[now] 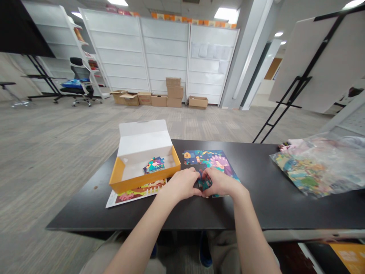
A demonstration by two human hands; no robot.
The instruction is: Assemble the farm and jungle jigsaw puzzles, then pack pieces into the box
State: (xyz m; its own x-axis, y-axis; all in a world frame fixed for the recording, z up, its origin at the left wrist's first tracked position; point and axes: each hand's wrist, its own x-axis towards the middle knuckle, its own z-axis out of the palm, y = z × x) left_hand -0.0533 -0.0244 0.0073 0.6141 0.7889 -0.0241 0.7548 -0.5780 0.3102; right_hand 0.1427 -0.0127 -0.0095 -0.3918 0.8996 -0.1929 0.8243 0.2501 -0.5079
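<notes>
A partly assembled jigsaw puzzle with a dark blue scene and a pink peacock-like figure lies flat on the black table. At its lower left, my right hand curls its thumb and fingers round a dark teal puzzle piece. My left hand meets it from the other side, thumb and fingertips bent in at the piece's left edge. Fingers cover parts of the piece and of the puzzle's lower edge. Left of the hands, an open yellow box with a white lid holds a small pile of loose puzzle pieces.
Under the box's front lies a colourful printed sheet. A clear plastic bag of printed pieces rests on the table's right side. Beyond the black table stand a whiteboard on a stand, cardboard boxes and an office chair.
</notes>
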